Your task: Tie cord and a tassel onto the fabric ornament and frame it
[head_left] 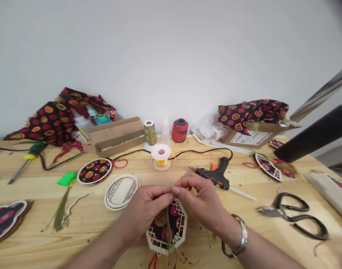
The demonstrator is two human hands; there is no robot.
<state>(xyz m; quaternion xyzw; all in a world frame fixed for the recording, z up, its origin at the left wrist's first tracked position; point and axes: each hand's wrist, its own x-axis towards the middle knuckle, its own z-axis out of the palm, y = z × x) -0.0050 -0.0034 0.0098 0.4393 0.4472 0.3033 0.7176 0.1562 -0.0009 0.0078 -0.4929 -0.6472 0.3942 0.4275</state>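
Two bare arms (112, 243) come in from the bottom, and a silver band (244, 233) goes round the right wrist. The left hand (148, 207) and the right hand (201, 201) meet in the middle, tip to tip. On each one, the thumb and finger are pressed together in a pinch. I cannot tell what small bit is between them. A green tassel (168, 229) hangs down from just under the tips. Its threads lie over the eight-sided charm (159, 235), which is right below the hands. The charm has a pale edge with little holes like a fence, and dark cloth with pink spots inside. The left hand covers some of its upper left side, but I cannot tell if they touch. The right hand is just past its upper right edge. A red cord (153, 260) comes out at the bottom of the charm. Near the left hand, a round frame (122, 192) sits on the surface (47, 246). Past the right hand is a black glue gun (215, 173), and scissors (280, 212) lie well off to the right. A spool (161, 163) of yellow thread stands behind the hands.
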